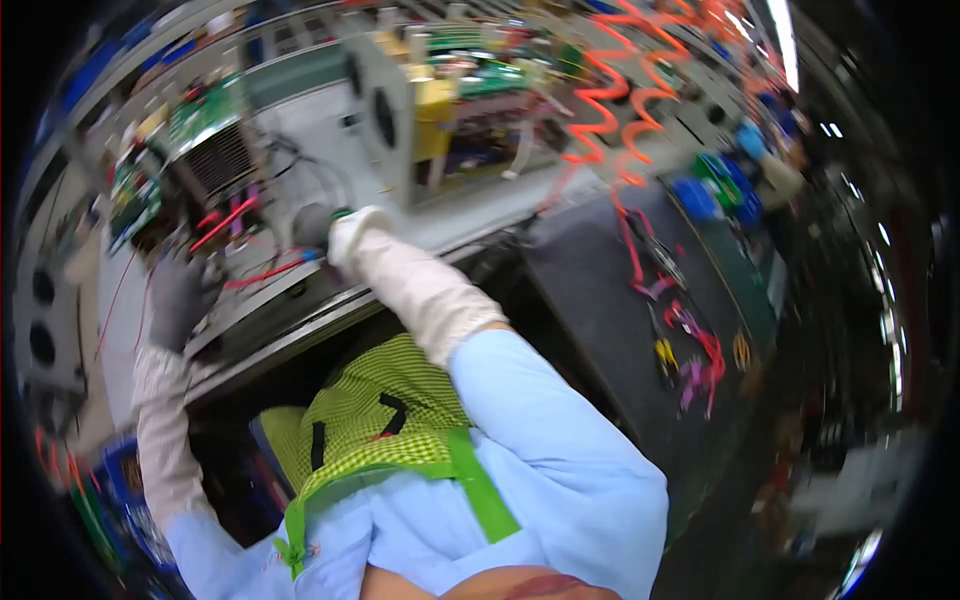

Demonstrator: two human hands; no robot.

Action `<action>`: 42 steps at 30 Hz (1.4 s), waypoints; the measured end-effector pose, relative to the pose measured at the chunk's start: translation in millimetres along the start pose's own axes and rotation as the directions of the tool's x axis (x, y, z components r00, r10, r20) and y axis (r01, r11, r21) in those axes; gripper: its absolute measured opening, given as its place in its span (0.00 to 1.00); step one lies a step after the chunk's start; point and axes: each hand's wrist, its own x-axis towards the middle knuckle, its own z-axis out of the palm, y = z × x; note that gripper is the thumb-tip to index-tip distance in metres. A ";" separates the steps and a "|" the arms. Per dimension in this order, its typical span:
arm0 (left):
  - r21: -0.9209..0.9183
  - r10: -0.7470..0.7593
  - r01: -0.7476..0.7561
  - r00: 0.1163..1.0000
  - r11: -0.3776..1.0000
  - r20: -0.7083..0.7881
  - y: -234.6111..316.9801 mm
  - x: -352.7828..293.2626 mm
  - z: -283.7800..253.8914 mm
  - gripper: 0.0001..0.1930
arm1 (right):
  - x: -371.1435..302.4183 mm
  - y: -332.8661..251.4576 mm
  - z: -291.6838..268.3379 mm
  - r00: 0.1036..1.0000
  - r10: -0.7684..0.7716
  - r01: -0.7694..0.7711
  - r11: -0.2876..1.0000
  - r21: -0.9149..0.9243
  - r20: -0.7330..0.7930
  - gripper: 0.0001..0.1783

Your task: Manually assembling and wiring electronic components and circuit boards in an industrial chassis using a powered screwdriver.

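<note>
My left hand (182,300), in a grey glove, is at the left part of the workbench, just below a unit with green circuit boards (205,115) and a dark finned heat sink (215,160). Motion blur hides what its fingers do. My right hand (316,228), gloved in grey with a white cuff, is closed over the bench's front part. A red cable (262,275) with a blue end runs up to its fingers. What it grips is too blurred to make out. Another short red cable (225,222) lies between both hands, beside the unit.
A grey metal housing (395,130) with round openings and circuit boards stands beyond my right hand. Orange coiled hoses (600,90) hang at the right. A dark mat (610,280) carries pink and red cables (708,350) and yellow-handled pliers (665,355). Blue bins (130,490) stand lower left.
</note>
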 end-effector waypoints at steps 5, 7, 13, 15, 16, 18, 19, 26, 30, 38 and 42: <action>0.013 -0.065 0.065 0.998 0.998 0.001 -4.5 -18.2 -6.9 0.32 | -27.5 0.5 -35.5 0.984 0.073 -0.021 0.956 0.294 -0.165 0.21; -0.040 -0.085 0.080 0.988 0.996 -0.131 -2.4 -29.9 -7.5 0.30 | -46.9 -5.5 -56.6 0.996 0.080 -0.043 0.834 0.550 -0.043 0.27; -0.462 -0.268 0.122 0.926 0.878 -0.265 47.8 -70.7 -4.9 0.14 | -73.1 -33.2 -68.9 0.978 0.052 -0.135 0.897 0.420 0.204 0.24; -0.486 -0.275 0.140 0.936 0.863 -0.220 66.1 -79.3 1.4 0.12 | -70.5 -32.0 -63.3 0.985 0.030 -0.113 0.861 0.495 0.171 0.23; -0.560 -0.325 0.203 0.937 0.803 -0.127 73.8 -82.9 5.7 0.10 | -69.0 -28.8 -60.1 0.992 0.030 -0.092 0.838 0.538 0.123 0.22; -0.628 -0.412 0.302 0.911 0.718 -0.033 84.9 -87.1 16.1 0.08 | -63.4 -20.1 -55.2 0.999 -0.047 0.036 0.918 0.395 0.016 0.20; -0.654 -0.431 0.284 0.900 0.701 -0.070 88.3 -89.5 20.1 0.08 | -60.8 -16.7 -51.7 0.996 -0.070 0.043 0.924 0.380 0.058 0.19; -0.711 -0.432 0.262 0.899 0.653 -0.066 98.2 -97.9 34.6 0.09 | -31.9 -29.9 -38.9 0.901 -0.076 -0.066 0.949 0.308 0.426 0.17; -0.728 -0.439 0.267 0.897 0.631 -0.052 105.3 -103.1 42.8 0.12 | -27.3 -37.9 -49.5 0.889 -0.169 0.054 0.962 0.269 0.426 0.16; -0.822 -0.494 0.346 0.865 0.453 0.092 120.7 -123.7 45.3 0.10 | -62.4 -13.4 -75.6 0.996 -0.094 0.087 0.870 0.485 -0.010 0.13; -0.926 -0.538 0.298 0.832 0.232 0.133 144.3 -118.2 50.5 0.11 | -110.7 -27.5 -108.6 0.956 -0.230 0.203 0.966 -0.158 -0.180 0.10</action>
